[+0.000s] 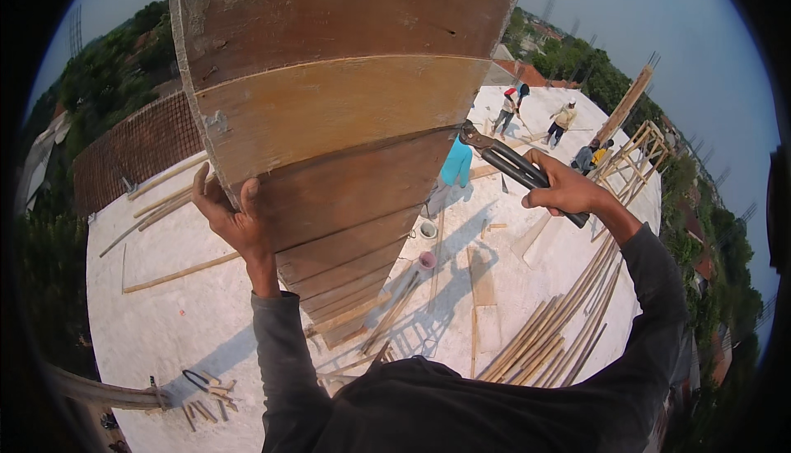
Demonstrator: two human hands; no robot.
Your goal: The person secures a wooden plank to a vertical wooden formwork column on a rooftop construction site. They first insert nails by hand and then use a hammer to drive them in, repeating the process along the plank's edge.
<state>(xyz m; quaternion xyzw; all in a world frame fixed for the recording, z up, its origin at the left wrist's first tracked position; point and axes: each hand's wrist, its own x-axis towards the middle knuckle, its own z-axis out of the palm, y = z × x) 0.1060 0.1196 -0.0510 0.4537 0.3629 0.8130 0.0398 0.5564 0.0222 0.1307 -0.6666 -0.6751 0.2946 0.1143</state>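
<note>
Roof (169, 325) bears buckets (427, 261), contents unclear; right hand (570, 187) holds pincers (512, 163)

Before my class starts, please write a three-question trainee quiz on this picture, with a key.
1. Which hand holds the pliers?
2. True or false: the left hand is at the left edge of the panel.
3. Where is the head of the pliers?
A: in the pink bucket
B: among the poles
C: at the panel's right edge

Key:
1. The right hand
2. True
3. C
</note>
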